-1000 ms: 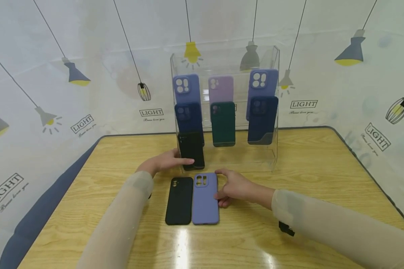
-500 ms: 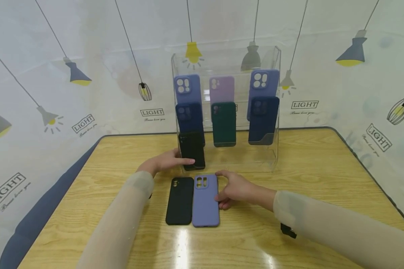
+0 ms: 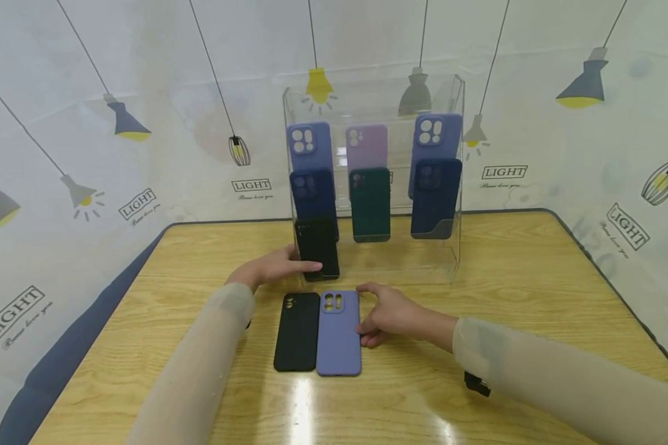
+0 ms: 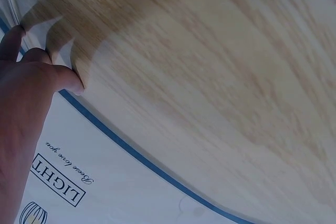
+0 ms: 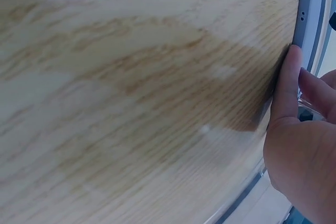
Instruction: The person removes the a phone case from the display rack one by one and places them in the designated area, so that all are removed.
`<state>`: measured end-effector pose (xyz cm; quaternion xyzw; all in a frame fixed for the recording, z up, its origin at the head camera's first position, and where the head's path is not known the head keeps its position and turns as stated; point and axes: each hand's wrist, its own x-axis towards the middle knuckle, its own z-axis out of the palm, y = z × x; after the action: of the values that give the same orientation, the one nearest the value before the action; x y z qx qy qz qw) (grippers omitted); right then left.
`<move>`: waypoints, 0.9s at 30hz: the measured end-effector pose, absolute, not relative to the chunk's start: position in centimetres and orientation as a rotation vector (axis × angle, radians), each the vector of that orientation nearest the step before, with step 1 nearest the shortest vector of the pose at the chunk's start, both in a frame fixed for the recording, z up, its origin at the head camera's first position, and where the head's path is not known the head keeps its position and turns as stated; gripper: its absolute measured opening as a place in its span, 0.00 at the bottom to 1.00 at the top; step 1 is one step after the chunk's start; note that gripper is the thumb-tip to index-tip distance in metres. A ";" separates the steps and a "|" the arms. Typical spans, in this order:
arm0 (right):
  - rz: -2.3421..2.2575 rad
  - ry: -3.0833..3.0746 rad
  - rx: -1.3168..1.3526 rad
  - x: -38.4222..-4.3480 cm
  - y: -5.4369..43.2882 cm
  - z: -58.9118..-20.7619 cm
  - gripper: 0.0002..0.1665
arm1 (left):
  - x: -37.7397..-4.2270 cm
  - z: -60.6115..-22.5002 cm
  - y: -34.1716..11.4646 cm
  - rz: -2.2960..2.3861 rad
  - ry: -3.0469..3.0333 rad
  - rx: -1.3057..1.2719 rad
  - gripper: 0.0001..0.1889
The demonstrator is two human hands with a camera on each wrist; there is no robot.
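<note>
In the head view my left hand (image 3: 271, 266) is at the lower left side of a clear display stand (image 3: 395, 262). Its thumb lies across the front of a black phone case (image 3: 317, 244) standing in the lowest tier, while the other fingers go behind the stand's edge. My right hand (image 3: 395, 312) touches a purple phone case (image 3: 338, 343) lying flat on the table, index finger at its top right corner and thumb on its right side. A second black phone case (image 3: 297, 337) lies close along its left. The right wrist view shows fingertips against the case's edge (image 5: 310, 19).
Higher on the stand are a green case (image 3: 370, 207), two dark blue cases, two purple-blue cases and a pink-lilac case (image 3: 367, 145). The wooden table (image 3: 534, 278) ends in a dark edge against a lamp-printed backdrop (image 3: 178, 93).
The purple case on the table has slid slightly toward the front edge, its top now nearly level with the black case's top. Both hands have stayed almost in place.
</note>
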<state>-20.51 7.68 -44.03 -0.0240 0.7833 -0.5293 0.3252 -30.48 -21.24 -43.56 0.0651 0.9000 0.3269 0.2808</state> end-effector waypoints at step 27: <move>-1.401 2.030 -0.173 -20.1 8.0 -44.2 0.56 | -30.3 -43.4 -21.2 0.865 2.424 0.178 0.70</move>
<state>-20.12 8.00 -44.25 -0.0663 0.7754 -0.5353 0.3284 -30.29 -21.19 -43.42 0.0662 0.9027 0.3223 0.2773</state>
